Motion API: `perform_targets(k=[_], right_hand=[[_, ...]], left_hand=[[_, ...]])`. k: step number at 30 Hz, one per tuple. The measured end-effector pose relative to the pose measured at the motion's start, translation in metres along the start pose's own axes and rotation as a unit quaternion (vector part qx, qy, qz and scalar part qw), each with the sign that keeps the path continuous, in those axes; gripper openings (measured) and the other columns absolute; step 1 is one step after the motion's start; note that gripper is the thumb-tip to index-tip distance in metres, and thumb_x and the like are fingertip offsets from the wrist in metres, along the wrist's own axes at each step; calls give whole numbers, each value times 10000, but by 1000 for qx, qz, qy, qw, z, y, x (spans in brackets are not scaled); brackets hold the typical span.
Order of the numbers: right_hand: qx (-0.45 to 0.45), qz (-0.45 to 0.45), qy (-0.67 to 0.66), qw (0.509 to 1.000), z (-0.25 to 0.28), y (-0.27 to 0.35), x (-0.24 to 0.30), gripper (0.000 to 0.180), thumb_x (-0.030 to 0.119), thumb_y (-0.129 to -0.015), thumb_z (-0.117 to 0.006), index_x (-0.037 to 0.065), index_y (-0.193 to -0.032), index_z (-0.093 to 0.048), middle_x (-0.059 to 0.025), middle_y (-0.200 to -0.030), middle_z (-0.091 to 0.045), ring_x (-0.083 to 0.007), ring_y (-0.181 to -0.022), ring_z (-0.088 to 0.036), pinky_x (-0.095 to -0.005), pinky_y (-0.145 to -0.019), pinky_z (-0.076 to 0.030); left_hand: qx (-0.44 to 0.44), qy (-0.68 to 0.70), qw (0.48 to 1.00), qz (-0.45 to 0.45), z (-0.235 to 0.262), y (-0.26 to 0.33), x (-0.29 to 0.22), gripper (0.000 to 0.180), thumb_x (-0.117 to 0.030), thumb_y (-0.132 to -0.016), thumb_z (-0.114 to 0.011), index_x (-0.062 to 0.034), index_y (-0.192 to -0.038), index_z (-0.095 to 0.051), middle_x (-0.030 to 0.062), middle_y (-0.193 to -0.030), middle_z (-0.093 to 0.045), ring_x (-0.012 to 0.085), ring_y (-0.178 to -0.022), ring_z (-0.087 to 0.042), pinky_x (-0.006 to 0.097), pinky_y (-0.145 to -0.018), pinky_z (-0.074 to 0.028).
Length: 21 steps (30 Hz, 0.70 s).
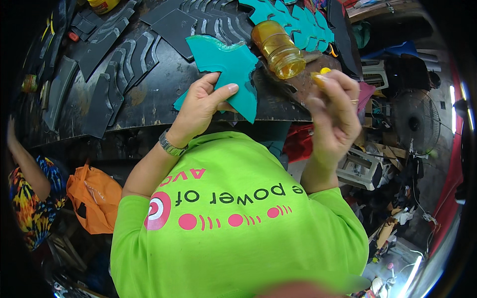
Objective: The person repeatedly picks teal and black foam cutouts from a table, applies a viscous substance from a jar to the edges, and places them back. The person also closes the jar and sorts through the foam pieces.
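Observation:
My left hand (201, 107) holds a teal cut piece of sheet material (231, 64) against the dark worktable (149, 94), thumb laid across its lower edge. A metal watch sits on that wrist. My right hand (335, 109) is raised to the right of the piece, fingers pinched on a small yellow-tipped tool or brush (320, 74); its exact kind is blurred. Just above the two hands lies a jar of amber liquid (278, 49), tipped on its side on the table.
Several black cut pieces (117, 59) are spread over the table's left and middle. More teal pieces (293, 17) overlap in a row at the back. Another person's arm and patterned sleeve (27, 188) are at the left, beside an orange bag (94, 198). A fan (417, 119) stands right.

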State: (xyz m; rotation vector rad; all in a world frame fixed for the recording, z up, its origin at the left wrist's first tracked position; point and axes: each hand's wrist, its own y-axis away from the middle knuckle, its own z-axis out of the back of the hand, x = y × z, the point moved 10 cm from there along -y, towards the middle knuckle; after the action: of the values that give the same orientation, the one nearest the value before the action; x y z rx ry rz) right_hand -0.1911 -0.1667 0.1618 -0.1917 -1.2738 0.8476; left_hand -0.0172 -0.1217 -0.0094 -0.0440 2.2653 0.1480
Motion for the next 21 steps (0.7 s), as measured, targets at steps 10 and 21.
perform_targets(k=[10, 21], right_hand=[[76, -48, 24, 996, -69, 15, -58, 498, -96, -929, -572, 23, -1412, -602, -84, -1319, -512, -115, -958, -527, -259, -884, -466], [107, -40, 6, 993, -78, 19, -65, 524, -128, -897, -565, 86, -1368, -648, -108, -1212, -527, -190, -1035, -571, -285, -889, -484]], left_hand=[[37, 91, 995, 17, -9, 4, 2, 271, -119, -1037, -596, 7, -1275, -570, 84, -1144, -705, 157, -981, -718, 367, -843, -633], [57, 121, 991, 23, -11, 2, -2, 286, -142, -1046, -587, 5, -1289, -556, 92, -1168, -695, 163, -1011, -715, 387, -884, -633]])
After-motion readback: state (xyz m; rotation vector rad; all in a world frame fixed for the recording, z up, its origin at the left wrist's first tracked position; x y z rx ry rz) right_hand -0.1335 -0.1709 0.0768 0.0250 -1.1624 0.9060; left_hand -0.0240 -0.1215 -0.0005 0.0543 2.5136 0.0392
